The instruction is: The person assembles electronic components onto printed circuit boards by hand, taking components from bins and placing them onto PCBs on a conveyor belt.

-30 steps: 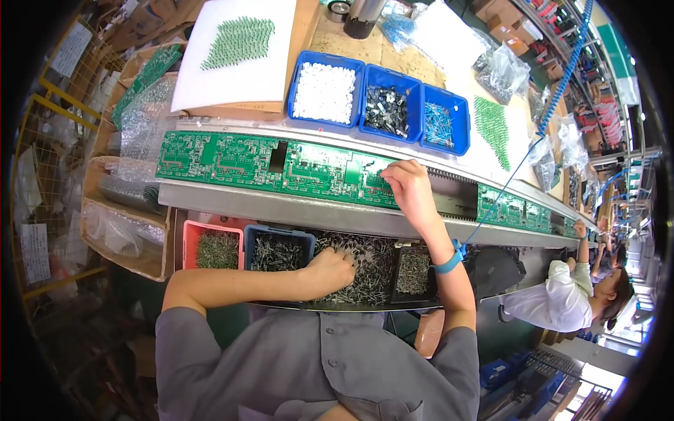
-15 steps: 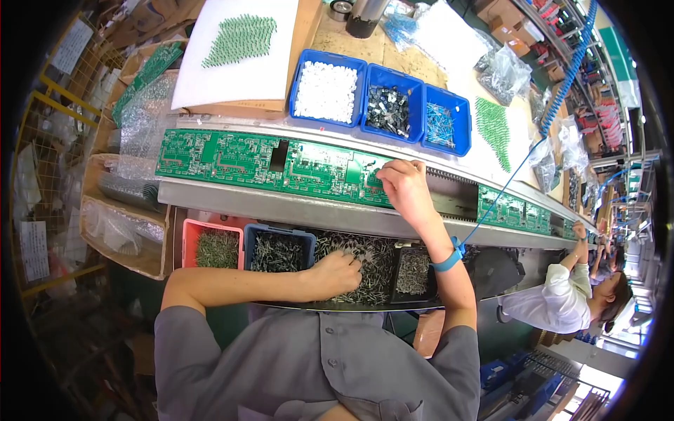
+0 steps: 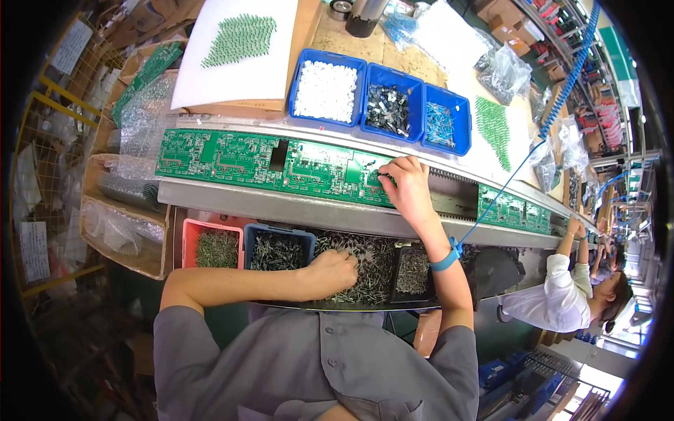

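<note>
My right hand (image 3: 406, 181) is over the right end of a green circuit board (image 3: 316, 168) on the metal rail, wearing a blue wrist strap (image 3: 449, 257). Its thumb and fingers pinch together close to the board's surface; whatever is between them is too small to make out. Below the rail, my left hand (image 3: 330, 272) rests with curled fingers at the left part of a dark tray of loose leaded components (image 3: 373, 263). Its fingertips are partly hidden, and I cannot see what they hold.
Beyond the rail stand blue bins with white parts (image 3: 325, 91), black parts (image 3: 388, 111) and blue leaded parts (image 3: 441, 126). Nearer sit a red bin (image 3: 210, 242) and a dark bin (image 3: 277, 249). A blue cord (image 3: 502, 186) runs from my strap. A co-worker (image 3: 562, 295) sits at right.
My left hand has shifted slightly left with its fingers more curled. My right hand stays at the same spot on the board with a small change of finger pose. The co-worker's arms have moved.
</note>
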Motion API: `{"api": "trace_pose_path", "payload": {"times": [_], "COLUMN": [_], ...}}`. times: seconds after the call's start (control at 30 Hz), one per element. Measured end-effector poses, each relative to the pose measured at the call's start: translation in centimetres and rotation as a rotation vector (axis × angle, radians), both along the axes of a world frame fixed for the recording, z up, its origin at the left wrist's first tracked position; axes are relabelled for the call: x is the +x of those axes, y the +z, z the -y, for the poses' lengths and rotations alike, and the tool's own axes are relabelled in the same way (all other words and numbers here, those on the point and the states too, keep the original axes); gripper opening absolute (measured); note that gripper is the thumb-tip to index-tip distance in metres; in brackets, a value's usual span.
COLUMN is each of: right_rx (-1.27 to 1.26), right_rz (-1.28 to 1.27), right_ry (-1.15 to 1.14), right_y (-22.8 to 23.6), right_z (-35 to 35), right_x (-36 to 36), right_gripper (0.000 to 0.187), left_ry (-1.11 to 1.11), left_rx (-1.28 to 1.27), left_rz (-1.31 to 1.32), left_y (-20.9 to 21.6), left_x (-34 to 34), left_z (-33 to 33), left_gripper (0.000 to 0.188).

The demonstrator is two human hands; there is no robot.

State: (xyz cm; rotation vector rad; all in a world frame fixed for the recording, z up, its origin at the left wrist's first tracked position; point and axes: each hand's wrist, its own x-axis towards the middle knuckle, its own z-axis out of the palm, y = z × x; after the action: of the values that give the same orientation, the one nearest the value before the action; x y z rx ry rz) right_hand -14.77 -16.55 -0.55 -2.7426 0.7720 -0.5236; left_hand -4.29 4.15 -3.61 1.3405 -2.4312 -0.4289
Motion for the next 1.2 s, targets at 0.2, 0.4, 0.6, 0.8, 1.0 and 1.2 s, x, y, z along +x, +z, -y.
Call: {"api": "trace_pose_path", "payload": {"times": [0.2, 0.4, 0.6, 0.8, 1.0, 1.2], "right_rx": [-0.126, 0.274, 0.291, 0.175, 0.2, 0.207], "right_rz": [-0.055, -0.085, -0.295, -0.325, -0.355, -0.33], "right_ry": [-0.027, 0.157, 0.303, 0.342, 0.394, 0.424], "right_y": [1.9, 3.9, 1.1, -1.2, -1.2, -0.8], "right_z": [-2.0, -6.3, -10.8, -13.3, -13.5, -13.3], "right_x": [0.0, -2.4, -4.8, -4.4, -4.4, -4.1], "right_gripper": [0.028, 0.008, 0.007, 0.014, 0.012, 0.009], "left_ry": [-0.019, 0.011, 0.048, 0.256, 0.458, 0.532], "left_rx": [0.032, 0.131, 0.191, 0.13, -0.152, -0.166], "left_rz": [-0.007, -0.019, -0.116, -0.392, -0.311, -0.264], "left_y": [0.3, 1.0, 2.7, 4.4, 3.2, 2.2], "left_x": [0.3, 0.6, 2.5, 6.9, 10.9, 11.9], "left_z": [0.0, -0.2, 0.6, 3.3, 6.9, 8.4], "left_gripper": [0.01, 0.009, 0.007, 0.016, 0.009, 0.019]}}
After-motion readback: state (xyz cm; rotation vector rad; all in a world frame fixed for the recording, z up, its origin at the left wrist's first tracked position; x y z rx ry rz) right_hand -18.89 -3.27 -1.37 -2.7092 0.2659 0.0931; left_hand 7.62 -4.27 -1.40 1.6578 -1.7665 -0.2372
